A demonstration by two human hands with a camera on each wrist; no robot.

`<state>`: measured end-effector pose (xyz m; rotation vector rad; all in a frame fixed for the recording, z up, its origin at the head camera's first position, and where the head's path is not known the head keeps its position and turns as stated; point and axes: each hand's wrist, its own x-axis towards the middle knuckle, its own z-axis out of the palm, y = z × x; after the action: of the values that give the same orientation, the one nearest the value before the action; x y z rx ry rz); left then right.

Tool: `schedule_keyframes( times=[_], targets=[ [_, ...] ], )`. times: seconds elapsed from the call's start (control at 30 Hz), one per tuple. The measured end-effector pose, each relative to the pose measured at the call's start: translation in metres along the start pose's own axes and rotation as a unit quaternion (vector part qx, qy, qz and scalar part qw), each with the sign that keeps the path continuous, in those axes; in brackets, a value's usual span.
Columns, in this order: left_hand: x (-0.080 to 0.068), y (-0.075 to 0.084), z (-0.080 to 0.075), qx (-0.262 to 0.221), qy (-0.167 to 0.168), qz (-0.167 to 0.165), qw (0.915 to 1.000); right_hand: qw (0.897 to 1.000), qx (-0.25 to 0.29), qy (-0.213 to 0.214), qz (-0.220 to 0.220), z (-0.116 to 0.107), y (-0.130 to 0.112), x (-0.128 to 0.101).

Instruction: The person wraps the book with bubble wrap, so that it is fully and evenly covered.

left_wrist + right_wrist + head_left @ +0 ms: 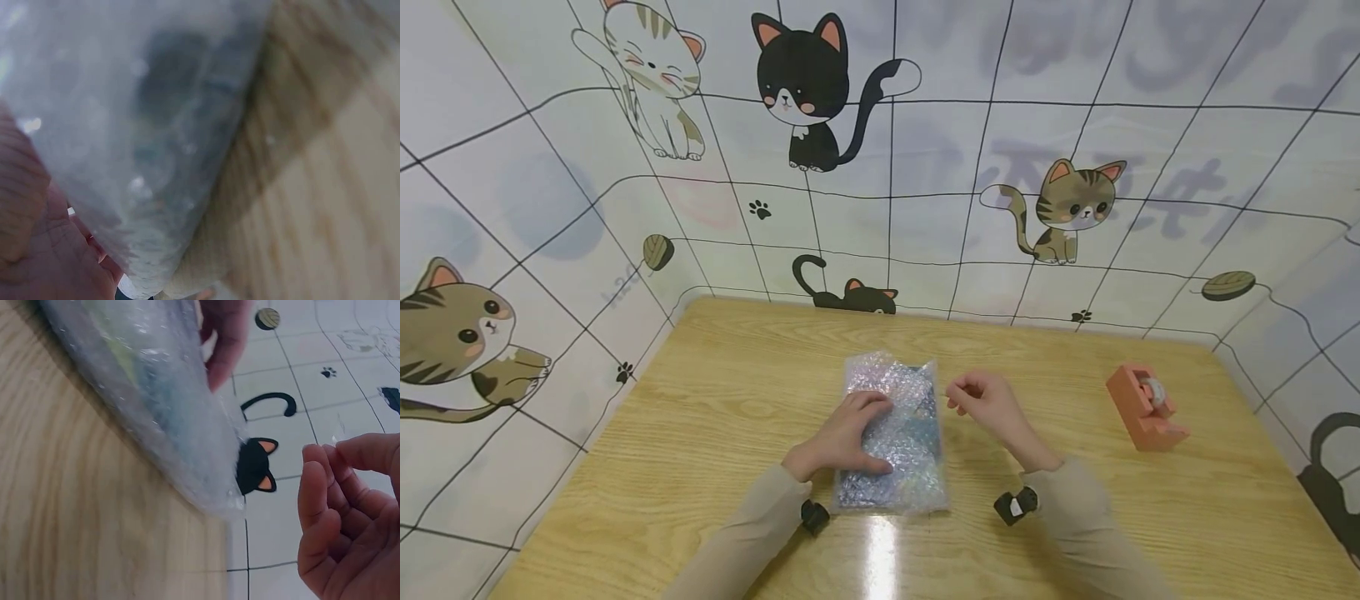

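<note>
A flat, bluish rectangular item wrapped in bubble wrap (913, 454) lies on the table in front of me. My left hand (850, 433) rests on its left side with the fingers spread; the left wrist view has the palm (56, 262) beside the shiny wrap (125, 125). Just off the package's right edge, my right hand (996, 408) is raised with thumb and fingertips together. Seen from the right wrist, that hand (350, 519) pinches a tiny clear piece of tape (337, 435), most of it too transparent to make out.
A pink tape dispenser (1146, 408) with a roll in it stands on the right part of the wooden table (737, 400). Behind and at both sides rise white sheets (940, 233) printed with cats and grid lines.
</note>
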<state>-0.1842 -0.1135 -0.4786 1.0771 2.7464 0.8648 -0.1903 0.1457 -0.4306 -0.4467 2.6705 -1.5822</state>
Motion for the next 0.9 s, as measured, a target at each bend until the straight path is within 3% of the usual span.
schedule_keyframes(
  times=[0.17, 0.4, 0.6, 0.9],
  targets=[
    [0.000, 0.000, 0.000, 0.001, 0.003, 0.002, 1.0000, 0.999, -0.016, -0.010, -0.028, 0.017, -0.001, 0.002],
    [0.000, -0.001, 0.002, 0.003, 0.002, 0.001, 1.0000, 0.992, -0.095, -0.005, -0.082, 0.033, -0.002, 0.004],
    [0.000, 0.000, 0.001, 0.001, 0.007, 0.002, 1.0000, 0.986, -0.138, -0.017, -0.091, 0.043, -0.002, 0.004],
    [0.000, 0.001, 0.000, 0.004, 0.009, 0.001, 1.0000, 0.966, -0.204, -0.015, -0.156, 0.056, -0.002, 0.006]
  ],
)
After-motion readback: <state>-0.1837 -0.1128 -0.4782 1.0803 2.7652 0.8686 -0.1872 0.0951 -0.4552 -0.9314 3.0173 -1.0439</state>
